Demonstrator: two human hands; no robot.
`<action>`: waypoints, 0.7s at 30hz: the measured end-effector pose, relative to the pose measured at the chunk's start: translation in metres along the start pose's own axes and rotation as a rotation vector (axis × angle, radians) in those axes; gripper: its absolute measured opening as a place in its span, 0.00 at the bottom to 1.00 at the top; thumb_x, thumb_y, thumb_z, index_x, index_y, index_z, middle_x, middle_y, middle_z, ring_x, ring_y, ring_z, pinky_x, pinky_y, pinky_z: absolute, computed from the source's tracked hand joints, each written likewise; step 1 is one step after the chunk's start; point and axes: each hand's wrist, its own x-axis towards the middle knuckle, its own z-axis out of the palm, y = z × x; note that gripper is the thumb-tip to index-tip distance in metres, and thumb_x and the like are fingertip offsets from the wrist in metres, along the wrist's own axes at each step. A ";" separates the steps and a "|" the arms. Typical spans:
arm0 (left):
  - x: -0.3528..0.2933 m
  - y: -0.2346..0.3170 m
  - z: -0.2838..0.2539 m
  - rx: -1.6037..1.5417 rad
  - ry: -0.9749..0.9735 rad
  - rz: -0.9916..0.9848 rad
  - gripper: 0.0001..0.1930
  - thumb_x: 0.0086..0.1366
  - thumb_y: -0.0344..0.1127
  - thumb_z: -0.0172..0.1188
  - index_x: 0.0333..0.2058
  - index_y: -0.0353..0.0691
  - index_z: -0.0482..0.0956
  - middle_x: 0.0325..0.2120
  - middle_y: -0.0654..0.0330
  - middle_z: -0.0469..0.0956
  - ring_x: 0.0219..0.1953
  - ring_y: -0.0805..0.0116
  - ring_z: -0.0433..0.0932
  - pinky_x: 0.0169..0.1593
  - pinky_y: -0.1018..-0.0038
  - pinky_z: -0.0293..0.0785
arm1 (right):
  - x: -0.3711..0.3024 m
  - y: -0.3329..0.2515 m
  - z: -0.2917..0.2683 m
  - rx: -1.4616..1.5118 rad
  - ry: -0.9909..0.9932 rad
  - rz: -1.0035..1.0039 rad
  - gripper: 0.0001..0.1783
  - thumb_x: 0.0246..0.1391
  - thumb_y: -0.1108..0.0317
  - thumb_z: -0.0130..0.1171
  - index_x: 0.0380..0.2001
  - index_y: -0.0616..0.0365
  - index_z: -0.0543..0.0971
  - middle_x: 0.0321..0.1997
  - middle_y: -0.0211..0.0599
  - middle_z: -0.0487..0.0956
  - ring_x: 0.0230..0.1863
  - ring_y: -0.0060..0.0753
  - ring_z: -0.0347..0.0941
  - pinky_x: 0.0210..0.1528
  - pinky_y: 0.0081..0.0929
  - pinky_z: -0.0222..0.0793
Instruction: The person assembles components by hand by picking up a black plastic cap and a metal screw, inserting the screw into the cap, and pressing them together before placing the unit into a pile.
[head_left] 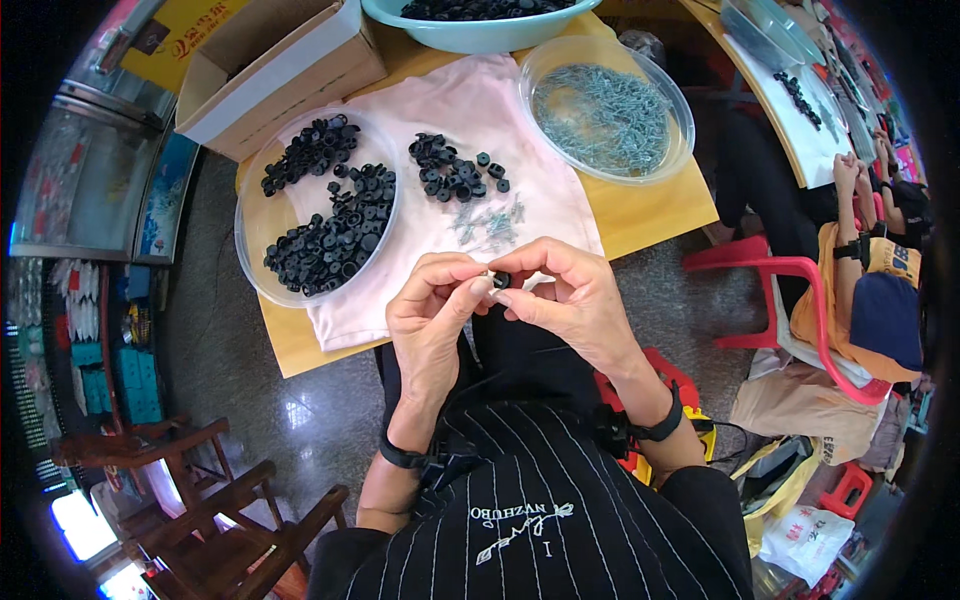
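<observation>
Both hands meet over my lap, at the near edge of the cloth. A small round black plastic cap (pixel 502 281) is pinched between the thumb and fingers of my right hand (pixel 578 302). My left hand (pixel 432 318) is closed in a pinch right beside the cap; what its fingertips hold is too small to make out. Beyond the hands lie a loose scatter of thin silvery screws (pixel 490 224) and a heap of black caps (pixel 450 170). They rest on a pale pink cloth (pixel 400 115).
A clear round tub (pixel 392 232) of black caps stands at left, another tub (pixel 686 150) of silvery screws at right. Behind are a cardboard box (pixel 285 85) and a blue basin (pixel 480 38). A co-worker (pixel 860 260) sits at right near a red chair (pixel 770 265); wooden chairs (pixel 230 520) stand lower left.
</observation>
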 end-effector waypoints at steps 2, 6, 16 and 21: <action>0.000 0.000 -0.001 0.022 0.027 0.002 0.05 0.59 0.22 0.60 0.35 0.31 0.78 0.35 0.59 0.73 0.31 0.74 0.74 0.34 0.80 0.72 | 0.000 -0.001 0.001 0.110 -0.015 0.064 0.13 0.51 0.78 0.59 0.42 0.69 0.77 0.37 0.34 0.78 0.33 0.18 0.75 0.35 0.14 0.73; 0.000 0.002 0.001 0.064 0.068 -0.017 0.04 0.59 0.24 0.60 0.34 0.35 0.77 0.34 0.60 0.74 0.30 0.75 0.72 0.33 0.79 0.71 | -0.001 -0.001 0.001 0.126 -0.015 0.078 0.13 0.52 0.78 0.59 0.43 0.69 0.77 0.38 0.35 0.78 0.33 0.19 0.75 0.35 0.14 0.73; -0.003 0.001 -0.005 0.054 0.050 0.001 0.05 0.59 0.22 0.61 0.35 0.31 0.78 0.36 0.59 0.73 0.33 0.75 0.74 0.37 0.80 0.73 | 0.000 0.005 0.003 0.158 -0.039 0.098 0.14 0.54 0.77 0.59 0.44 0.67 0.77 0.39 0.34 0.78 0.33 0.20 0.75 0.35 0.15 0.74; -0.004 -0.001 -0.013 0.214 0.031 0.067 0.05 0.58 0.21 0.60 0.34 0.31 0.77 0.36 0.59 0.73 0.34 0.75 0.74 0.36 0.80 0.72 | 0.001 0.007 0.003 0.130 -0.037 0.097 0.14 0.54 0.77 0.58 0.44 0.67 0.78 0.41 0.34 0.77 0.37 0.21 0.76 0.37 0.16 0.75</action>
